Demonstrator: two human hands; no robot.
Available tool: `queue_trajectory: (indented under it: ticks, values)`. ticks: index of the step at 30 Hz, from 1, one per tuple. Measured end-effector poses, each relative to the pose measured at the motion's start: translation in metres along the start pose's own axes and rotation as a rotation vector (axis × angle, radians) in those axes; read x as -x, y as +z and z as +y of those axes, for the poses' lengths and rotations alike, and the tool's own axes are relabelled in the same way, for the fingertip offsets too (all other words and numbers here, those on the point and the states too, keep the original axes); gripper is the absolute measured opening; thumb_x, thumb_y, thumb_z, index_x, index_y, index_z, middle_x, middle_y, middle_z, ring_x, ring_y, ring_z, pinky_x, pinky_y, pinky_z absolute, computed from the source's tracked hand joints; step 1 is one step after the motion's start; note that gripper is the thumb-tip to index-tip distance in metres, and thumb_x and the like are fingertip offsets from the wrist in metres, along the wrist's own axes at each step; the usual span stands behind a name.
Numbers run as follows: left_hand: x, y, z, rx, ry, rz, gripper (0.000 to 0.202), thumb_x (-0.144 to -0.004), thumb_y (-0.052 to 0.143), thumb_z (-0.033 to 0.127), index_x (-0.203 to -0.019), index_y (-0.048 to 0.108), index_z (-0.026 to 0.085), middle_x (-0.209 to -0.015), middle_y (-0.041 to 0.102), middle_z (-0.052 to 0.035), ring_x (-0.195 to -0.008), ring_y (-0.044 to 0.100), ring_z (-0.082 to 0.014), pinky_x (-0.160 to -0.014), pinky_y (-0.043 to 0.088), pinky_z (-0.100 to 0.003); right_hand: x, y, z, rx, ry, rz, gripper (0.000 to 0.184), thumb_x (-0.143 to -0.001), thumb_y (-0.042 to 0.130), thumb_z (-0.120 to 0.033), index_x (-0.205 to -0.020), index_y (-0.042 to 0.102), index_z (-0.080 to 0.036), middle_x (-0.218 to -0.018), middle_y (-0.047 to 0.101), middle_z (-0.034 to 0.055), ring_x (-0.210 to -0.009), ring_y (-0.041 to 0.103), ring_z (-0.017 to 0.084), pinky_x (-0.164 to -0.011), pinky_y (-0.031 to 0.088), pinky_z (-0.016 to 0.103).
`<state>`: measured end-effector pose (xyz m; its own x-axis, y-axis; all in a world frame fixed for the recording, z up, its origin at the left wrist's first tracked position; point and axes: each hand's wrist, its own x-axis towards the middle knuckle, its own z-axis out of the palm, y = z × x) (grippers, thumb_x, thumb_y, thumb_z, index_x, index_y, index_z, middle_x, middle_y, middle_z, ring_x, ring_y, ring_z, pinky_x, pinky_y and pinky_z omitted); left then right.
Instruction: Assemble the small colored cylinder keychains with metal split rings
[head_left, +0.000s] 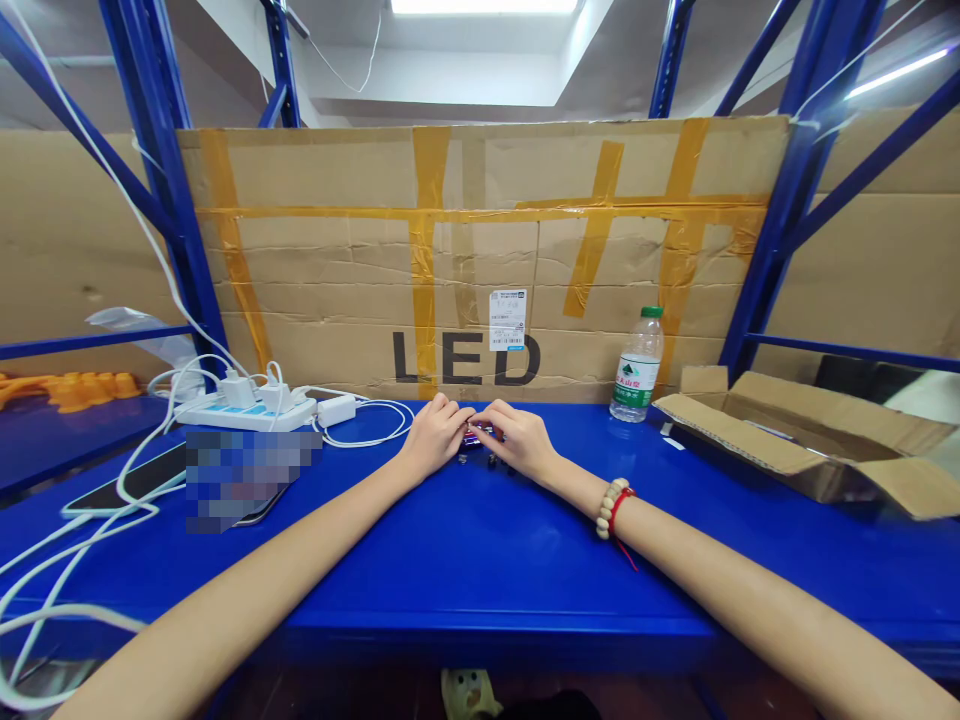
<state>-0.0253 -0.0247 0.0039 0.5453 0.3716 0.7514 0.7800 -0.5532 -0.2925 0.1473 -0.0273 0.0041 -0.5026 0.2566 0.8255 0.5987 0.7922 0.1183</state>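
Note:
My left hand (435, 438) and my right hand (523, 440) meet over the middle of the blue shelf top (480, 540). Between their fingertips is a small, shiny purple object (471, 437), mostly covered, so its kind does not show. The left fingers are curled closed on its left side. From the right, the fingers of my right hand bend in and pinch at it. A few tiny dark pieces (492, 461) lie on the shelf just under the hands. A bead bracelet and a red string circle my right wrist.
To the left are a white power strip (251, 412) with plugs, looping white cables (135, 470) and a phone (124, 480). A water bottle (637, 368) stands at the back right, beside an open cardboard box (817, 435). A large taped carton (337, 270) walls off the back.

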Motion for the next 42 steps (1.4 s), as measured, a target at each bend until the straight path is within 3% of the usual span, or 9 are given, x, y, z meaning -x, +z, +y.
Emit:
queue_trajectory:
  ticks: [6, 13, 25, 42]
  values:
    - [-0.0023, -0.0017, 0.0035, -0.013, -0.096, -0.044, 0.026, -0.089, 0.033, 0.03, -0.091, 0.055, 0.016, -0.09, 0.052, -0.008, -0.083, 0.044, -0.0198, -0.073, 0.039, -0.032, -0.0012, -0.0026, 0.0001, -0.121, 0.215, 0.025, 0.022, -0.087, 0.041, -0.035, -0.093, 0.057, -0.02, -0.079, 0.06, 0.0014, -0.059, 0.054, 0.009, -0.056, 0.04, 0.02]
    - [-0.0037, -0.0011, 0.0027, 0.029, -0.092, -0.1, 0.029, -0.091, 0.027, 0.03, -0.091, 0.052, 0.016, -0.091, 0.051, -0.0074, -0.082, 0.045, -0.0189, -0.074, 0.038, -0.031, -0.0021, -0.0042, 0.0001, -0.193, 0.327, 0.097, 0.018, -0.086, 0.044, -0.033, -0.093, 0.056, -0.02, -0.082, 0.06, 0.0004, -0.062, 0.054, 0.009, -0.06, 0.041, 0.02]
    - [-0.0031, 0.0, 0.0012, 0.053, -0.02, -0.162, 0.028, -0.091, 0.026, 0.029, -0.088, 0.05, 0.015, -0.09, 0.052, -0.0076, -0.081, 0.045, -0.0191, -0.073, 0.037, -0.032, -0.002, -0.0029, 0.0033, -0.253, 0.276, 0.05, 0.016, -0.086, 0.046, -0.029, -0.088, 0.06, -0.021, -0.084, 0.055, 0.0019, -0.067, 0.054, 0.011, -0.059, 0.043, 0.021]
    - [-0.0033, 0.0015, 0.0011, 0.04, -0.019, -0.15, 0.027, -0.091, 0.025, 0.026, -0.086, 0.049, 0.016, -0.086, 0.052, -0.0073, -0.078, 0.045, -0.0191, -0.07, 0.036, -0.032, -0.0004, -0.0001, 0.0054, -0.303, 0.262, 0.053, 0.014, -0.085, 0.045, -0.028, -0.083, 0.057, -0.02, -0.082, 0.054, 0.0025, -0.068, 0.054, 0.011, -0.057, 0.043, 0.022]
